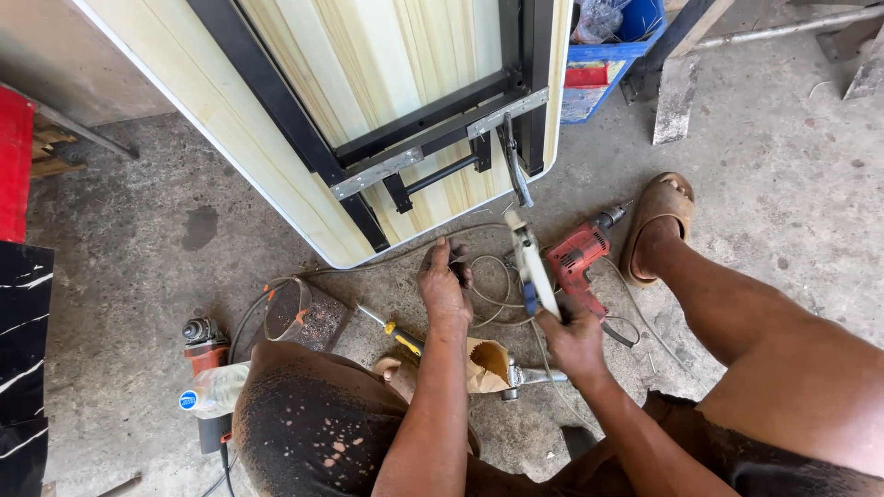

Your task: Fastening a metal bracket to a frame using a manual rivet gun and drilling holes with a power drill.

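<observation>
- Right hand (pixel 573 339) is clamped around the lower end of a rivet gun (pixel 532 262), a long white and blue tool held upright with its tip toward the folded table.
- Left hand (pixel 445 287) is closed on something small and dark at its fingertips; what it is cannot be told.
- Folding table (pixel 304 74) lies upside down on the concrete floor (pixel 792 184), its black metal frame (pixel 433 110) and grey bracket (pixel 433 147) facing up.
- Red electric drill (pixel 578 258) lies on the floor just right of the rivet gun, beside a sandalled foot (pixel 656 225).
- Yellow-handled screwdriver (pixel 396 333) lies near the left forearm, and a brown paper bag (pixel 486 361) sits between the two wrists.
- Angle grinder (pixel 204 342) and a plastic bottle (pixel 214 390) rest by the left knee.
</observation>
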